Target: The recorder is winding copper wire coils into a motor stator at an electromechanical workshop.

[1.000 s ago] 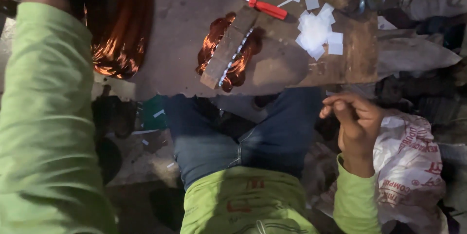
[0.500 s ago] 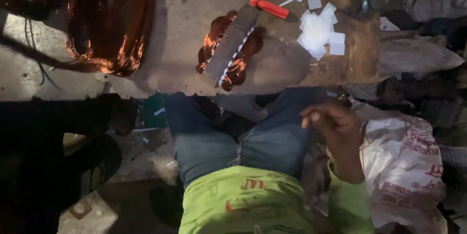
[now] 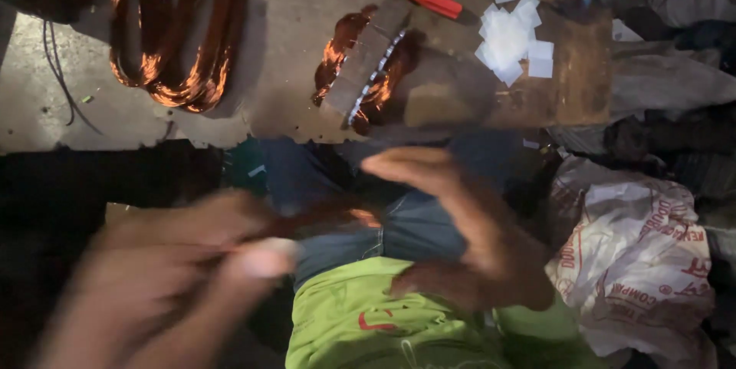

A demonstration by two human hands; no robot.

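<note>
Both my hands are raised in front of my lap and blurred by motion. My left hand [image 3: 176, 277] is at the lower left, its fingers pinched together on what looks like a thin copper wire [image 3: 322, 222]. The wire runs right toward my right hand [image 3: 468, 238]. That hand is cupped with its fingers apart, and the wire's end lies close to its palm. Beyond my knees, a metal stator core with copper windings [image 3: 360, 77] lies on the concrete floor [image 3: 291, 16], out of reach of both hands.
A red-handled screwdriver [image 3: 429, 1] and several white paper pieces [image 3: 510, 39] lie past the stator, by a wooden board [image 3: 571, 89]. Large copper wire coils [image 3: 176, 47] and a black cable [image 3: 57, 70] are at the left. A printed white sack [image 3: 636, 254] sits at my right.
My left hand, out of view half a second ago, has come in at the lower left. My right hand has moved left toward the middle of my lap. Both are moving fast.
</note>
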